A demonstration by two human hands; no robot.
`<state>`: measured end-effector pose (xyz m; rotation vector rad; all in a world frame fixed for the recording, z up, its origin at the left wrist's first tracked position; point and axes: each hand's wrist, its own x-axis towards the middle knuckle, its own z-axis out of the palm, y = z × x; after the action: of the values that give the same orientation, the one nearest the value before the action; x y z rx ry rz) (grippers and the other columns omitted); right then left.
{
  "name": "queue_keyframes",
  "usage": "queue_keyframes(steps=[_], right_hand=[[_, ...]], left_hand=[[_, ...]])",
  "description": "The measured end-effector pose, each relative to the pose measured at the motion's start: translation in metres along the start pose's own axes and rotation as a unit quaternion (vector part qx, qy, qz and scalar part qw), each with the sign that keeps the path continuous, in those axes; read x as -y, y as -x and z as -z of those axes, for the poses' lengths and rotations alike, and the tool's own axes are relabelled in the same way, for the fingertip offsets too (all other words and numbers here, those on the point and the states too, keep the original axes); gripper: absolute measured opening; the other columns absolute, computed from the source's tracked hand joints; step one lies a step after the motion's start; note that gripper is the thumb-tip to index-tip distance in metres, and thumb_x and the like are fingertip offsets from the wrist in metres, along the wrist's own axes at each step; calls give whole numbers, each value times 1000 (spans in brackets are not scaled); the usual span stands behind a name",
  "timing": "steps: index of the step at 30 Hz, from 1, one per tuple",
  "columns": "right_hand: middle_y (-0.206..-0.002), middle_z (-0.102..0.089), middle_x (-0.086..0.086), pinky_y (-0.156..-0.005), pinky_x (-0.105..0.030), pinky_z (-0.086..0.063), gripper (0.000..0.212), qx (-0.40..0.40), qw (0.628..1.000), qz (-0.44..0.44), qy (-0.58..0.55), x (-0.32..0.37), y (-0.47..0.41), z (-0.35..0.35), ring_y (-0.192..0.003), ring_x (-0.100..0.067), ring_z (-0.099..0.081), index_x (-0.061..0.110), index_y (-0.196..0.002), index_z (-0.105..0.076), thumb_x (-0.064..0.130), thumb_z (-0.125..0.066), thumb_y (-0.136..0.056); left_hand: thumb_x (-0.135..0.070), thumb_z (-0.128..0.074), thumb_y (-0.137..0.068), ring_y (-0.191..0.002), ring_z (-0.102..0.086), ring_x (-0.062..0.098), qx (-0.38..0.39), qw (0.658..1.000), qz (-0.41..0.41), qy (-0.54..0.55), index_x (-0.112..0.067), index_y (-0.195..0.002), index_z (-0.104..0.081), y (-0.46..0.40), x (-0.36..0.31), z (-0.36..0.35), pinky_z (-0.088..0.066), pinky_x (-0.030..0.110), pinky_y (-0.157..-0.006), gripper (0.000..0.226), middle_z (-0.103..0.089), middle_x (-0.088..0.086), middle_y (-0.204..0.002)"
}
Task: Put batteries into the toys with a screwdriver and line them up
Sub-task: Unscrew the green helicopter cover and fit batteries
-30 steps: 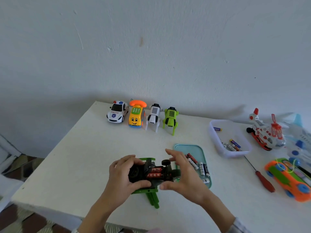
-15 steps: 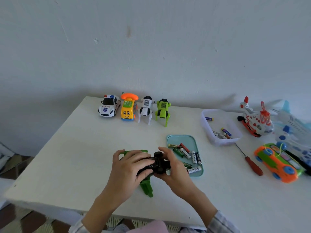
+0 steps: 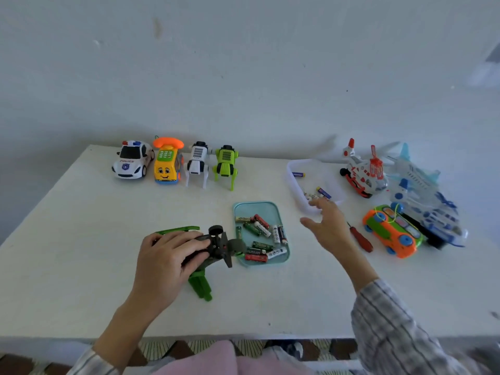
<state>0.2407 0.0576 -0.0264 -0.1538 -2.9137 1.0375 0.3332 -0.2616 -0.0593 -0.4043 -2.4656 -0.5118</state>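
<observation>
My left hand (image 3: 165,262) grips a green and black toy plane (image 3: 216,246) lying upside down on the white table (image 3: 81,239), just left of a teal tray (image 3: 282,212) with several batteries. My right hand (image 3: 328,226) hovers open with spread fingers over the near edge of a clear tub (image 3: 293,185) that holds a few batteries. A red-handled screwdriver (image 3: 361,239) lies just right of that hand. Along the back stand a police car (image 3: 132,159), a yellow phone car (image 3: 166,163), a white robot dog (image 3: 197,165) and a green robot dog (image 3: 226,165).
At the right sit a red and white helicopter (image 3: 362,171), a blue and white plane (image 3: 424,196) and an orange and green car (image 3: 392,231). The table's near edge runs just above my lap. A white wall rises behind the table.
My right hand has let go of the green toy and moved right, up to the clear tub. My left hand keeps its hold on the toy.
</observation>
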Motion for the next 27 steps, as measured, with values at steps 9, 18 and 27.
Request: queue_keyframes(steps=[9, 18, 27], right_hand=[[-124, -46, -16, -95, -43, -39, 37, -65, 943, -171, 278, -83, 8, 5, -115, -34, -45, 9, -125, -39, 5, -42, -89], [-113, -51, -21, -71, -35, -41, 23, -126, 980, -97, 122, -39, 18, 20, -92, -29, -48, -5, -112, -53, -2, -52, -89], [-76, -60, -3, -52, -22, -40, 12, -160, 958, 172, -163, 105, 72, 21, -61, -21, -54, 26, -88, -48, 25, -59, -88]], left_hand=[[-60, -30, -96, -92, -63, 11, -26, 1000, -4, 3, -24, -90, -77, 0, -2, -3, -34, 32, -77, 59, -73, -9, -100], [-61, -31, -95, -92, -60, 6, -40, 999, 2, 13, -27, -86, -76, 2, -8, -6, -35, 31, -76, 57, -71, -16, -97], [-50, -56, -79, -92, -58, 1, -33, 999, 34, 19, -33, -85, -75, 1, -8, -4, -33, 26, -79, 26, -70, -20, -97]])
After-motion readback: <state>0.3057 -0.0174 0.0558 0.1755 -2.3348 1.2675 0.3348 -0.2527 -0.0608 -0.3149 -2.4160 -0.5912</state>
